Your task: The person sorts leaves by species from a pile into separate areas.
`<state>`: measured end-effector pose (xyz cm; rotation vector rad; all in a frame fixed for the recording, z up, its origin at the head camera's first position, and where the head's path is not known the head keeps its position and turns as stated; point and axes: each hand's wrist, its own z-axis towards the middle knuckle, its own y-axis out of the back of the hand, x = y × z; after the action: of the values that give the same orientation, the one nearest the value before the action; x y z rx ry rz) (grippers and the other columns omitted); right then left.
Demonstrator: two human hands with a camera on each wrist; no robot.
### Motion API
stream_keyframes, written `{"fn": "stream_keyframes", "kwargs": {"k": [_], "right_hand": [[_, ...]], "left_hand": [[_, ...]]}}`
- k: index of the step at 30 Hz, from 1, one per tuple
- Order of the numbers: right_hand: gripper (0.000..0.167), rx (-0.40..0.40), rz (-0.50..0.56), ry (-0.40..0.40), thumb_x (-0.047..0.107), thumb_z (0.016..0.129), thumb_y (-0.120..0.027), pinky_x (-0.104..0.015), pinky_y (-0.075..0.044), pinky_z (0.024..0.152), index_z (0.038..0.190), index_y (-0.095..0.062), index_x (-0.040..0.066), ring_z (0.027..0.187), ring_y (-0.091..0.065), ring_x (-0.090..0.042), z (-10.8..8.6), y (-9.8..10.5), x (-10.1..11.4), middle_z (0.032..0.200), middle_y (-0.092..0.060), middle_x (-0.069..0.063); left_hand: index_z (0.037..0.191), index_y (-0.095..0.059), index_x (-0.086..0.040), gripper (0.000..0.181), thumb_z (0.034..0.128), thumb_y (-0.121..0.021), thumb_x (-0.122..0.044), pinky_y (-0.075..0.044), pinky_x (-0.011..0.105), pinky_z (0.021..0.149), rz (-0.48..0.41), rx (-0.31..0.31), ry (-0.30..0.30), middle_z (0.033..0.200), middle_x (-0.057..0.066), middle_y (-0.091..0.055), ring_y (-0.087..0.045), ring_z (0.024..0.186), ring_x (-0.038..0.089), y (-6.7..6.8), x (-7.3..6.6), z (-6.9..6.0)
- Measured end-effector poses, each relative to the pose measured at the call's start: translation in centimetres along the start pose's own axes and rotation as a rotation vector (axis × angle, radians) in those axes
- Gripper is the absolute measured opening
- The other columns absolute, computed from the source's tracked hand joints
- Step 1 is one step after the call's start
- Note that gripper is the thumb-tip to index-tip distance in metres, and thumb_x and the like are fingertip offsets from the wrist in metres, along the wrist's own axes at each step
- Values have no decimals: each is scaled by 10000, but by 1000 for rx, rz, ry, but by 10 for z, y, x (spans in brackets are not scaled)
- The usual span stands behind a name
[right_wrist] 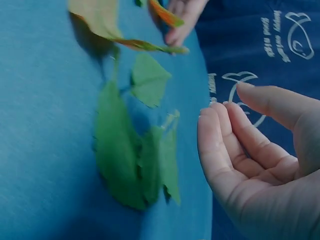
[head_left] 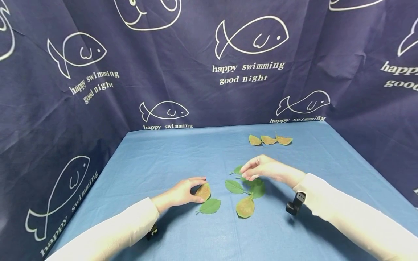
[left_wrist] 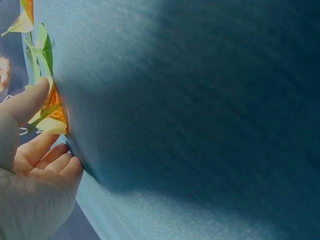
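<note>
Between the thumb and fingers of my left hand (head_left: 181,193) is a yellow-brown leaf (head_left: 204,192), pinched by its edges on the blue cloth. A green leaf (head_left: 210,206) lies just below it. My right hand (head_left: 266,169) hovers above a loose cluster of green leaves (head_left: 258,189), hiding part of them. In the right wrist view its fingers (right_wrist: 212,140) are loosely curved, with nothing between them and the thumb. Another green leaf (head_left: 233,186) lies at the cluster's left side. Nearer the front sits a second yellow-brown leaf (head_left: 245,207), its stem toward the cluster.
Toward the back right, three yellow-brown leaves (head_left: 269,140) lie side by side in a row. Blue cloth (head_left: 169,156) covers the table. Dark blue curtains (head_left: 196,83) with white fish drawings enclose the back and sides.
</note>
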<state>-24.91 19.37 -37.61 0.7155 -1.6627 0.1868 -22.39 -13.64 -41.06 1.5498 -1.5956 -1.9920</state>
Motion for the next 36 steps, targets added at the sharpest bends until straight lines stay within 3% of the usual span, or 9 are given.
{"fn": "stream_keyframes", "kwargs": {"k": [6,20,27,36], "right_hand": [[377,2,-27,35,106,878,-691,-328,-580,828,1156,-624,-140,845,-700,-204,2,-16,1,1075,-711,-204],[304,-59,-2,18,105,868,-702,-340,-590,788,1088,-683,-105,752,-684,-143,26,-50,6,916,-748,-122],[220,-38,22,-32,62,862,-694,-334,-599,755,1008,-709,-102,695,-674,-130,32,-72,10,893,-736,-195],[152,-86,-49,-144,79,819,-744,-330,-603,708,919,-750,-35,666,-684,-161,47,-92,19,808,-739,-154]], "left_hand": [[1405,-514,-85,641,841,-766,-258,-341,544,1115,-17,0,-2,1530,95,-399,-346,1414,351,0,-1,-1],[1410,-504,-68,739,774,-826,-260,-341,534,1117,14,-26,-14,1525,107,-404,-357,1409,350,-5,-2,-3],[1396,-515,-49,754,751,-843,-259,-354,533,1107,32,-35,-37,1502,130,-433,-395,1385,353,-10,-1,-5],[1386,-522,-40,762,738,-851,-272,-365,537,1095,54,-55,-56,1496,131,-442,-401,1382,349,-7,-2,-3]]}}
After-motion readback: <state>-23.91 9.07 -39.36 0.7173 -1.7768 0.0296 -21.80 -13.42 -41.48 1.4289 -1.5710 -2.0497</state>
